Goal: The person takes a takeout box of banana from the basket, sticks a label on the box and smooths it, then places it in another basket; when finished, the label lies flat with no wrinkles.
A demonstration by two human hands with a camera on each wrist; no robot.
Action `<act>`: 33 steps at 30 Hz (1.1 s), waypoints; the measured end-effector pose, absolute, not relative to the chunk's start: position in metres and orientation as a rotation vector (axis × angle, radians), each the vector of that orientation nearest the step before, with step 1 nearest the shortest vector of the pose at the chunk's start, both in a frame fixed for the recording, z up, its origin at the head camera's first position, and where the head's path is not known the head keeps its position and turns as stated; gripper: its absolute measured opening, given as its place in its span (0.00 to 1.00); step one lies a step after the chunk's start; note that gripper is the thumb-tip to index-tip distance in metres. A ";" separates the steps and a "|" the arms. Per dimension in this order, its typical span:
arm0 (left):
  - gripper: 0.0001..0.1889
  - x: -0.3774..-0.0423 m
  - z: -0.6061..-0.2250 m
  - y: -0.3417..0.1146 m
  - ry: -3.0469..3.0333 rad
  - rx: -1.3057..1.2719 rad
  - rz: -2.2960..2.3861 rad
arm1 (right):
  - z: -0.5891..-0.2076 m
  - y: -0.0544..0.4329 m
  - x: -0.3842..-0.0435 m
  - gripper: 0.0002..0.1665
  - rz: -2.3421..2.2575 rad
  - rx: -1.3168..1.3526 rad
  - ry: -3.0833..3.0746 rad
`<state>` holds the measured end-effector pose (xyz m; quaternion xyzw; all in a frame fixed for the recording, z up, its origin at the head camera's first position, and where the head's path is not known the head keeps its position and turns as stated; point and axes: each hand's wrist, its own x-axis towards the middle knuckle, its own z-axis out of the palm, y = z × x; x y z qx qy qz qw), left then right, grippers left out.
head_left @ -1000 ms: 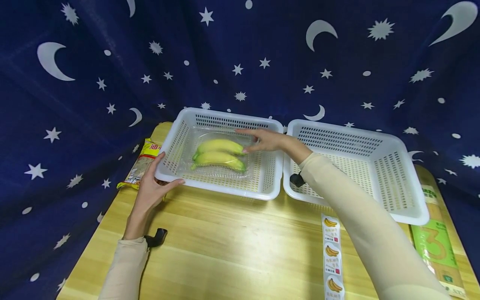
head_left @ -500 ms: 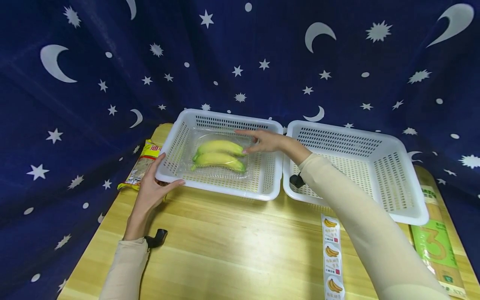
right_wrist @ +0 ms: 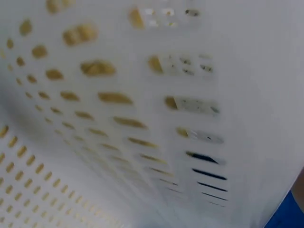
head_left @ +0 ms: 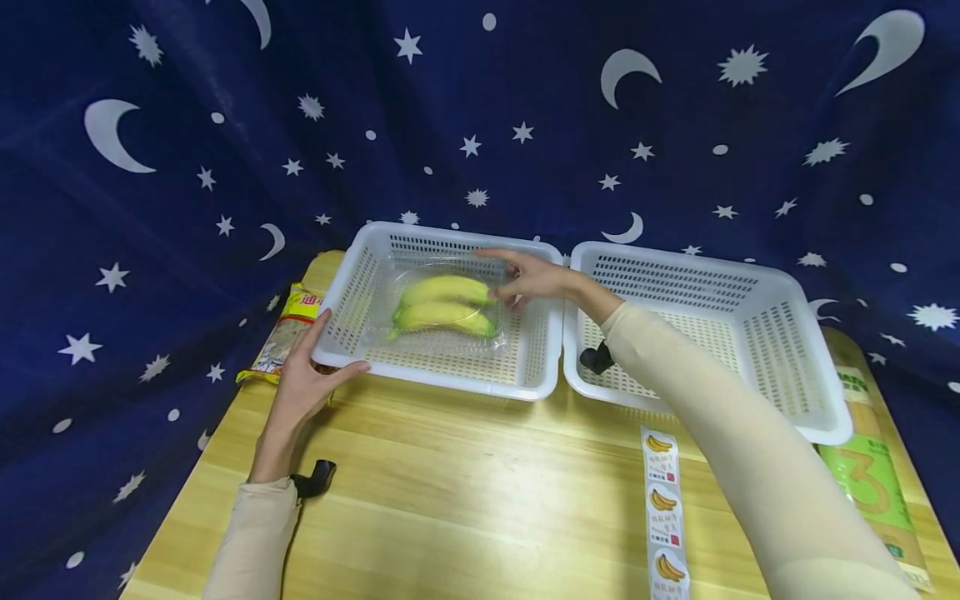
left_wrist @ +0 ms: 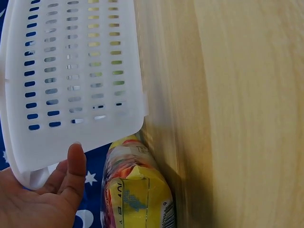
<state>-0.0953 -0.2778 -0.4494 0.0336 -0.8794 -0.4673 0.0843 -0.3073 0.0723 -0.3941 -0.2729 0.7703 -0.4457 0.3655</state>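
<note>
Two yellow-green bananas (head_left: 442,304) lie under the lid of a clear plastic clamshell container (head_left: 384,292) inside the left white basket (head_left: 450,377). My right hand (head_left: 534,279) reaches in from the right and grips the container's right side, thumb in front and fingers towards the back. At the basket's front left corner, my left hand (head_left: 306,379) holds the rim. The left wrist view shows this hand (left_wrist: 61,194) with thumb and fingers bent about the basket's corner (left_wrist: 95,145). Only a perforated white wall (right_wrist: 156,118) fills the right wrist view.
A second white basket (head_left: 697,333) stands to the right, under my right forearm. Banana stickers on a strip (head_left: 663,500) lie on the wooden table (head_left: 450,500). A yellow food bag (head_left: 288,329) sits at left, a green-labelled pack (head_left: 873,483) at right. A starry curtain hangs behind.
The container with the bananas has shifted slightly right inside the basket. My right fingers have bent further onto its side. The left hand keeps its place on the rim.
</note>
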 end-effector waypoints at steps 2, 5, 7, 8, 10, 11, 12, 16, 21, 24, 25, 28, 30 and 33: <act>0.54 -0.096 -0.450 -0.278 -2.632 0.110 -1.384 | -0.393 0.074 -0.306 0.47 -1.203 -0.678 1.951; 0.54 -0.096 -0.450 -0.277 -2.634 0.115 -1.380 | -0.391 0.076 -0.304 0.46 -1.256 -0.655 1.917; 0.53 -0.096 -0.450 -0.277 -2.624 0.116 -1.396 | -0.390 0.078 -0.302 0.46 -1.276 -0.651 1.903; 0.53 -0.096 -0.450 -0.277 -2.620 0.116 -1.399 | -0.390 0.078 -0.301 0.46 -1.282 -0.652 1.901; 0.53 -0.096 -0.449 -0.277 -2.616 0.114 -1.402 | -0.389 0.079 -0.300 0.46 -1.296 -0.655 1.895; 0.53 -0.096 -0.449 -0.276 -2.615 0.114 -1.401 | -0.388 0.080 -0.299 0.46 -1.304 -0.656 1.892; 0.53 -0.095 -0.449 -0.276 -2.613 0.111 -1.399 | -0.387 0.081 -0.297 0.46 -1.313 -0.655 1.888; 0.54 -0.095 -0.448 -0.276 -2.618 0.107 -1.391 | -0.380 0.086 -0.291 0.45 -1.342 -0.657 1.887; 0.54 -0.094 -0.448 -0.275 -2.630 0.126 -1.379 | -0.365 0.096 -0.281 0.44 -1.379 -0.668 1.872; 0.54 -0.095 -0.448 -0.275 -2.624 0.131 -1.378 | -0.355 0.104 -0.273 0.44 -1.409 -0.668 1.857; 0.54 -0.095 -0.449 -0.275 -2.619 0.131 -1.380 | -0.352 0.106 -0.271 0.44 -1.413 -0.668 1.859; 0.53 -0.096 -0.449 -0.274 -2.609 0.136 -1.379 | -0.346 0.115 -0.263 0.43 -1.413 -0.680 1.877; 0.53 -0.096 -0.449 -0.275 -2.608 0.134 -1.374 | -0.341 0.122 -0.256 0.43 -1.399 -0.696 1.898; 0.51 -0.096 -0.450 -0.275 -2.610 0.124 -1.367 | -0.335 0.131 -0.244 0.44 -1.397 -0.727 1.905</act>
